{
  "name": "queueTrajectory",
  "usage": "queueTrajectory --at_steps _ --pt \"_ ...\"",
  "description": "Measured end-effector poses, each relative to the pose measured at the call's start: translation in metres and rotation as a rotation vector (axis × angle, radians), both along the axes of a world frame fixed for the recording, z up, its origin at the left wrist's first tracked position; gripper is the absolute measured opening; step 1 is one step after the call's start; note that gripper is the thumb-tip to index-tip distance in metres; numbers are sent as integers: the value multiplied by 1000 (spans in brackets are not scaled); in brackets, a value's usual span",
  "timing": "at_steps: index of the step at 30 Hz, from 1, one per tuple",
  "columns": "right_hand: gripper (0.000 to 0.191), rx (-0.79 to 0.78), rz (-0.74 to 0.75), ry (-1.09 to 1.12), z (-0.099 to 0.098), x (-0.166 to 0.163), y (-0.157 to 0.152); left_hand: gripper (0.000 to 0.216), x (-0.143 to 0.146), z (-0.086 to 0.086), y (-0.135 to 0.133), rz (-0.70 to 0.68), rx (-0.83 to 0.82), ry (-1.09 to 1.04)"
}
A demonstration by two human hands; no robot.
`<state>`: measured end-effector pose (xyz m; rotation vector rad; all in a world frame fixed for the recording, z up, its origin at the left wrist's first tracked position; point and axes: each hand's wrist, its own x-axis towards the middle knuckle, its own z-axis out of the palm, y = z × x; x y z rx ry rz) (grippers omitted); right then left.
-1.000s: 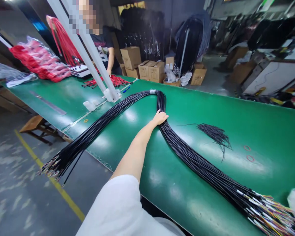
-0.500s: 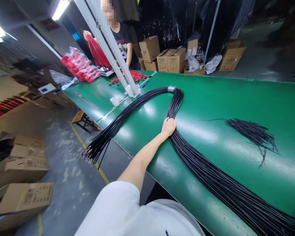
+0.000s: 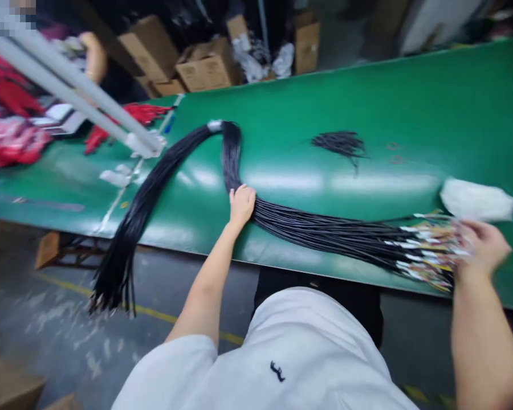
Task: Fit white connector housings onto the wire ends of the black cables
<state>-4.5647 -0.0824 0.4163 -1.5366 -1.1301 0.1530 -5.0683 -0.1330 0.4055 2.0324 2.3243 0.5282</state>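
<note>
A long bundle of black cables (image 3: pixel 312 228) lies across the green table, bent sharply near a whitish wrap (image 3: pixel 214 126). Its left end hangs over the near edge, and the right end fans into white connectors and thin coloured wires (image 3: pixel 431 247). My left hand (image 3: pixel 242 204) is closed around the bundle just below the bend. At the right end, my right hand (image 3: pixel 483 245) is closed on the wire ends; blur hides its exact finger positions.
Short black strips (image 3: pixel 340 142) lie in a pile on the green table (image 3: pixel 282 159). A white plastic bag (image 3: pixel 476 199) sits beyond my right hand. A white metal post (image 3: pixel 89 97) rises at left, with red cables (image 3: pixel 143 114) behind it. Cardboard boxes (image 3: pixel 207 62) stand beyond the table.
The view has swung to the right, bringing my right hand and the connector end of the bundle into sight. My left hand keeps its hold on the cables.
</note>
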Motion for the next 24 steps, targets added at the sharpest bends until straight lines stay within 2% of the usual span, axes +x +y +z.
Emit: queueTrajectory --at_steps 2,3,5,7,12,15,17,19,21,22,24 --pt "39 -127 -80 76 -13 33 -5 41 22 -5 -11 -134 -12 -26" --pt "40 -166 -83 103 -13 47 -5 39 35 -9 -17 -216 -23 -37" --pt "29 -179 -46 118 0 65 -1 39 64 -15 -25 -381 -19 -51" --pt "14 -146 19 110 24 71 9 40 93 -17 -27 -516 7 -77" --pt "24 -66 258 114 89 39 21 25 140 0 -11 -678 5 -149" --pt "18 -23 415 112 105 2 5 32 152 13 -2 -705 29 -215" --pt "15 -3 505 89 100 -26 -12 48 158 18 4 -684 58 -312" --pt "14 -45 616 47 86 -54 -29 73 162 18 10 -655 78 -385" --pt "17 -189 811 -19 68 -76 -42 98 167 14 17 -673 63 -374" --pt "21 -284 931 -52 60 -84 -46 104 170 11 21 -709 31 -357" --pt "31 -451 1124 -100 49 -90 -45 98 174 7 28 -797 -65 -349"
